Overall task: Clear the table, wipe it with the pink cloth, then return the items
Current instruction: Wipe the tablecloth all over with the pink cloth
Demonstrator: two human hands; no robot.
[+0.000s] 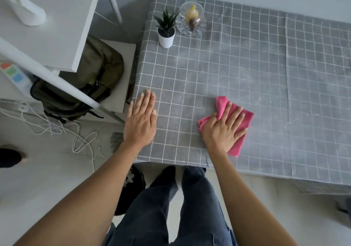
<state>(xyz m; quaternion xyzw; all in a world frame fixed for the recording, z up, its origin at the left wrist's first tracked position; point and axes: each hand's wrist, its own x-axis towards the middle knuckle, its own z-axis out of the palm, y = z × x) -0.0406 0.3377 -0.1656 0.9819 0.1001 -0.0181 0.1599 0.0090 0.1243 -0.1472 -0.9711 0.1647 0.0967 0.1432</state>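
Currently two hands on the table, which wears a grey cloth cover with a white grid. One crumpled pink cloth, soft and fuzzy-looking, lies near the table's front edge. Right hand lies flat on top of it; fingers straight and slightly spread, pressing down, not curled around anything; pink cloth shows past the fingertips and along the outer side of the hand. Left hand rests palm-down at the table's left edge, fingers straight and together, holding nothing.

Two items at the far left corner, just beside each other: one small spiky green plant in a white round pot, one clear cut-glass jar with yellowish contents.

One olive fabric backpack on a low white surface left of the table. White cords tangled on the floor.
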